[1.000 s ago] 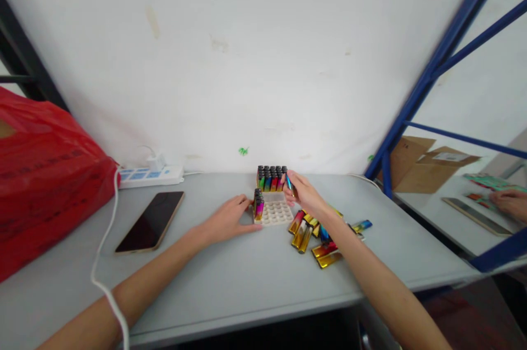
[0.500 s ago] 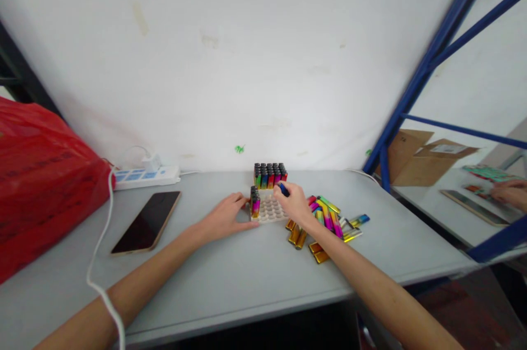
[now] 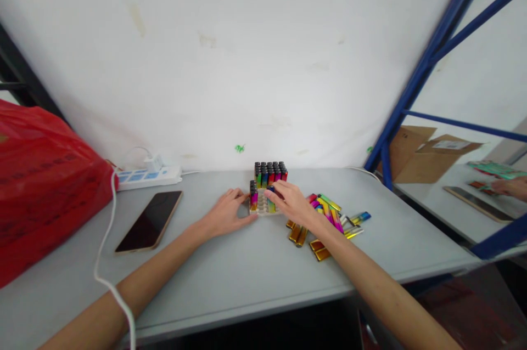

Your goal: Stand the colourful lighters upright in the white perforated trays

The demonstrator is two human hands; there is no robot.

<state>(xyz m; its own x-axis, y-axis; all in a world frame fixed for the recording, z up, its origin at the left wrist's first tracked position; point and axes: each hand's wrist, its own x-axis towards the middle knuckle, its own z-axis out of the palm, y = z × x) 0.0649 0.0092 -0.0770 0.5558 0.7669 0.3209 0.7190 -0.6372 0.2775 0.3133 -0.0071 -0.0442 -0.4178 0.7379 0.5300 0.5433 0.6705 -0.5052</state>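
A pale tray (image 3: 263,208) with round holes lies on the table, a row of upright lighters (image 3: 254,196) along its left side. My right hand (image 3: 290,200) is over the tray, its fingers closed on a blue-and-yellow lighter (image 3: 271,205) that stands upright in or just above the holes. My left hand (image 3: 229,212) rests at the tray's left edge, thumb and fingers apart around the corner, holding nothing. Behind the tray stands a block of black-topped colourful lighters (image 3: 270,173). Loose lighters (image 3: 329,213) lie in a pile to the right, partly hidden by my right forearm.
On the left are a phone (image 3: 150,222), a power strip (image 3: 149,176), a white cable (image 3: 107,282) and a red bag (image 3: 49,185). A blue metal frame (image 3: 415,84) rises on the right; beyond it are a cardboard box (image 3: 426,155) and another person's hand (image 3: 511,187).
My right hand has moved left and slightly down over the tray with the lighter, which now stands upright. My left hand has stayed at the tray's corner.
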